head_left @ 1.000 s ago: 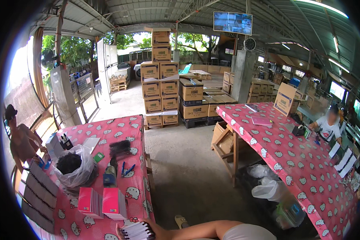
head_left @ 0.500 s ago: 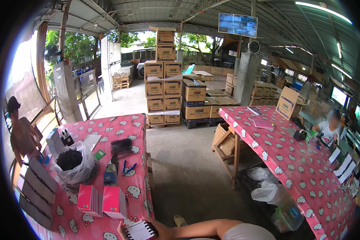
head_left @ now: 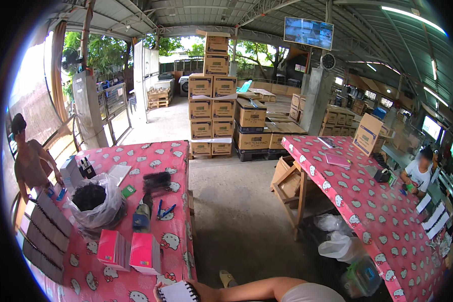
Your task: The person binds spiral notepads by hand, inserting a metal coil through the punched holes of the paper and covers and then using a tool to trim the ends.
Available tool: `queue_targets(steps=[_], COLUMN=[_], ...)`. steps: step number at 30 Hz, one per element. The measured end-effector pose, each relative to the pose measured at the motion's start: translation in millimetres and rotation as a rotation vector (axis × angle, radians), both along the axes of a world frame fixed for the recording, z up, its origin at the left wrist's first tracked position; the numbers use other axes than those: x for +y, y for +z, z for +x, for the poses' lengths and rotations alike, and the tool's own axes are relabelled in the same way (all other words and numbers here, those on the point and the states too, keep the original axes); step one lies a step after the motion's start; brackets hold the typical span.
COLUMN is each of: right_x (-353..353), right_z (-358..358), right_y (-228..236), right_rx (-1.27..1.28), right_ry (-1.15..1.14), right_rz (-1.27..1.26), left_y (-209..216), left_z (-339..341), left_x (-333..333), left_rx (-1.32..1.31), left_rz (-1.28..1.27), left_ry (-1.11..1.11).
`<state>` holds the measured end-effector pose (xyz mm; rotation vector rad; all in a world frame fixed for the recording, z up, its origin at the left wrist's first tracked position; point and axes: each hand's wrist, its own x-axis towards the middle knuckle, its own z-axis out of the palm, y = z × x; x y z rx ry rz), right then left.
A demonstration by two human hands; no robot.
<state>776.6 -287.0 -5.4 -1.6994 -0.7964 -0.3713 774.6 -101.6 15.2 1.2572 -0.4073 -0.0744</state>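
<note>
At the lower edge I hold a small spiral notebook (head_left: 177,293) with white pages and a black coil along its right side. My right hand (head_left: 204,290) grips it by the coil side, and the fingertips of my left hand (head_left: 158,291) close on its left edge; the rest of that hand is cut off. Just beyond, on the pink patterned table (head_left: 153,151), stand two stacks of pink-covered notebooks, a left stack (head_left: 111,249) and a right stack (head_left: 145,251).
A plastic bag (head_left: 100,214) of black coils, a blue bottle-like thing (head_left: 141,219), blue pen-like tools (head_left: 166,210) and black coils (head_left: 157,182) lie on this table. Rows of bound notebooks (head_left: 44,236) line its left side. People work at left (head_left: 32,161) and at a second table (head_left: 347,194).
The notebook has turned in my hands, its page now tilted differently. My view has shifted slightly left. The co-worker at right has raised their head and moved their hands.
</note>
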Motion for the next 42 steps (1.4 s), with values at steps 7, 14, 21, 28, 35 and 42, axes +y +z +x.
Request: queue_targets(steps=[7, 14, 21, 28, 35, 42], right_x=[-12, -21, -8, 72, 26, -13], right_z=[1, -3, 23, 41, 113, 289], right_y=[109, -26, 51, 67, 118, 86], right_rx=[0.030, 0.278, 0.314, 0.507, 0.245, -0.066], right_ry=[0.440, 0.209, 0.310, 0.570, 0.590, 0.200], right_rz=[-0.021, 0.110, -0.251, -0.477, -0.303, -0.241], left_y=[12, -5, -23, 46, 11, 1], left_z=[3, 5, -42, -72, -71, -72], left_x=[-12, -17, 4, 23, 37, 41], left_rx=[-0.355, -0.307, 0.112, 0.588, 0.905, 0.732], left_rz=[0.086, 0.115, 0.156, -0.532, -0.546, 0.170], left_ry=[-0.010, -0.061, 0.363, 0.847, 1.007, 1.429])
